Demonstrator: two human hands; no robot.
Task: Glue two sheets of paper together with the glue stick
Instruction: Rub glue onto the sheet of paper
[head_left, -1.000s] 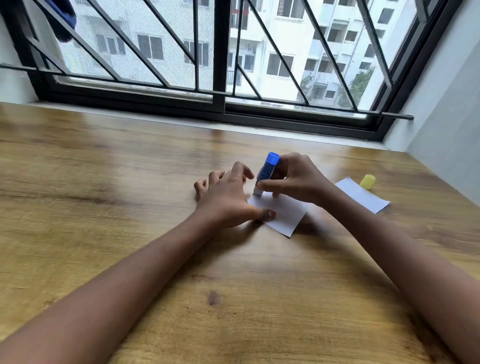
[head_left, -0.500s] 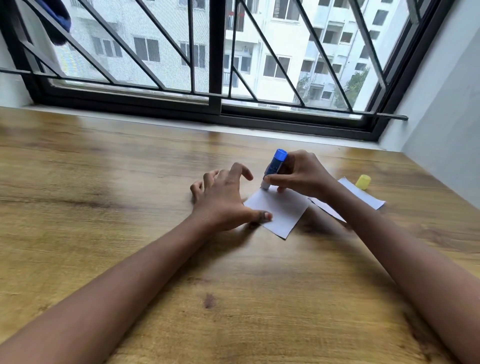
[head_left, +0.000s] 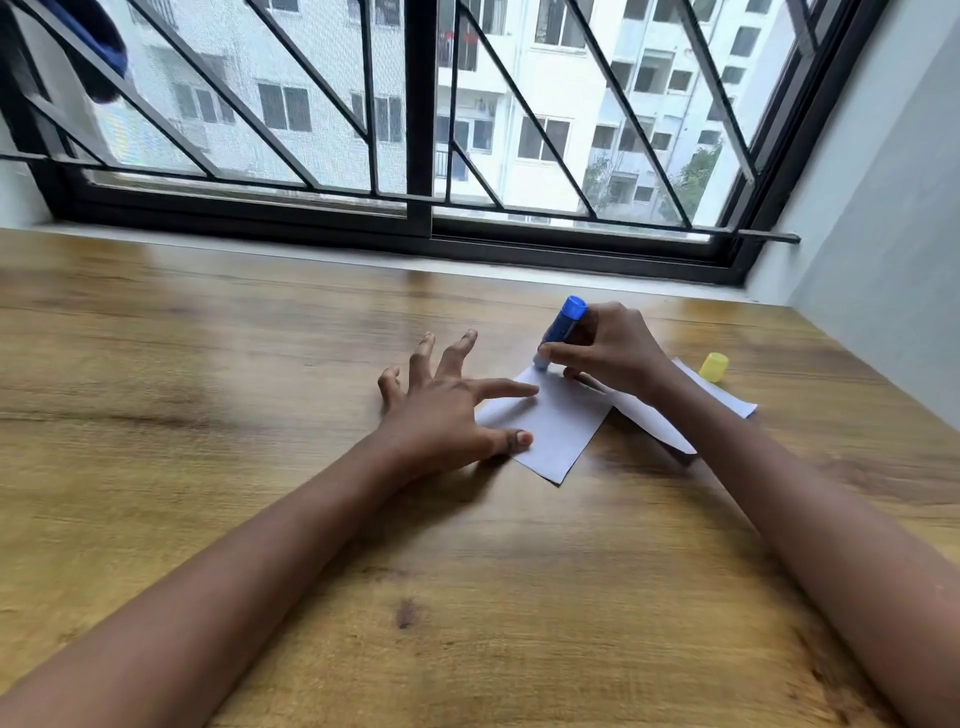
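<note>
I see the right hand (head_left: 613, 353) gripping the tilted blue glue stick (head_left: 563, 325), its tip on the far corner of the nearer white sheet (head_left: 550, 431) on the table (head_left: 260, 364), with the yellow cap (head_left: 714, 367) lying off to the right. Since half a second ago the left hand (head_left: 447, 410) has uncurled, its fingers now spread straight, index and thumb pressing that sheet's left edge. The right forearm hides most of the second sheet (head_left: 730, 397).
</note>
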